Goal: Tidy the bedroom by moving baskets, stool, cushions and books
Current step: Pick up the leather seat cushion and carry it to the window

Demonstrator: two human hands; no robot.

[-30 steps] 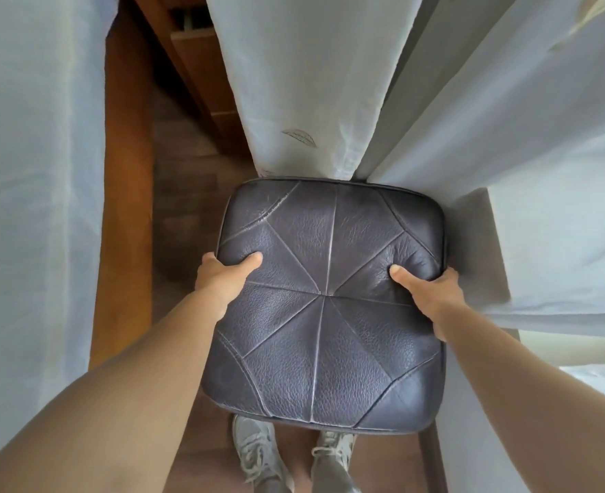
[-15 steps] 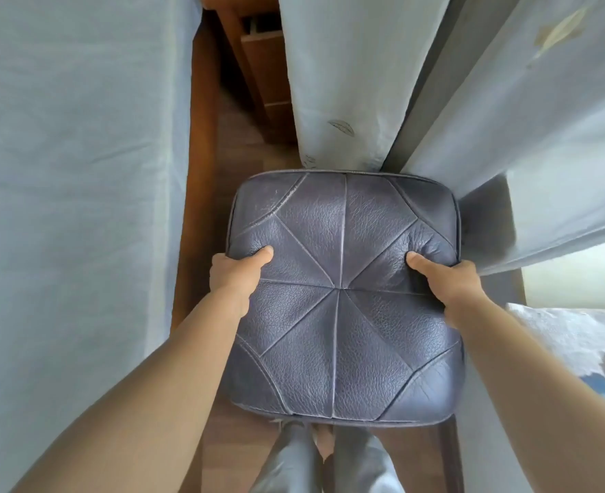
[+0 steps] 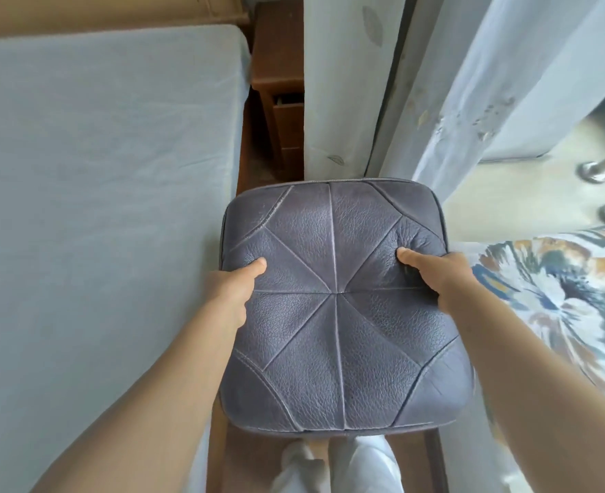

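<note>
In the narrow gap between bed and curtains: a square stool (image 3: 336, 304), padded top in grey-purple leather, stitched seams running out from a centre point. Held up off the floor, top facing the camera, roughly level. Only the seat shows; legs or base are hidden beneath it.

Left hand (image 3: 231, 282) grips the stool's left edge. Thumb lies across the top and dents the leather; fingers are wrapped under the rim, out of sight. Right hand (image 3: 436, 275) does the same on the right edge, thumb pressed into a deeper crease, fingers hidden below. Both forearms bare, running out of the bottom corners.

Below the stool's near edge: the person's legs (image 3: 333, 464) in pale trousers, blurred, feet cut off by the frame. Strips of brown wooden floor (image 3: 244, 453) on either side.

Left: bed (image 3: 98, 208) with a pale blue sheet, tan headboard edge at the top. Beyond it, a brown wooden nightstand (image 3: 276, 65), partly covered by the curtain; a drawer front shows, contents not readable.

Ahead and right: sheer white curtains (image 3: 350, 83) with faint leaf motifs. Far right: a floral-patterned cushion (image 3: 560, 297), smeared with blur and cut off by the edge. Above it, two metal fittings (image 3: 592, 171), too unclear to identify.
</note>
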